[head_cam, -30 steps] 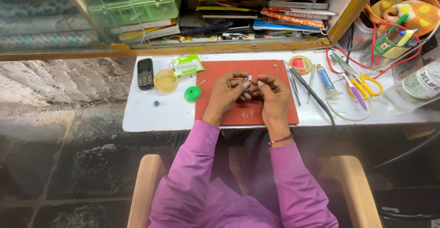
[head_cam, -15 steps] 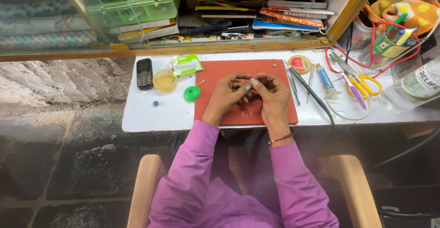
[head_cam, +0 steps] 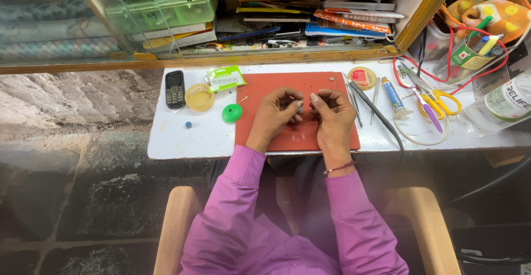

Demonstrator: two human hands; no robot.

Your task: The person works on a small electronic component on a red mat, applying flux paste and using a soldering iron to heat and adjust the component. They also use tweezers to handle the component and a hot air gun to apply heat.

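Both hands stay together over the red mat (head_cam: 296, 136): left hand (head_cam: 275, 113) and right hand (head_cam: 332, 114) still pinch a small metal piece (head_cam: 300, 108) between fingertips, barely shifted.

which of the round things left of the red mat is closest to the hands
The green round disc, right at the red mat's left edge; the yellow dish sits farther left.

1. We see a matt red rubbery mat (head_cam: 326, 136) on the smooth white bench (head_cam: 188, 139).
2. The small part (head_cam: 300, 108) between our hands looks metallic.
3. The green lid (head_cam: 232, 113) looks like glossy plastic.
4. Our purple sleeves (head_cam: 243, 197) are soft cloth.
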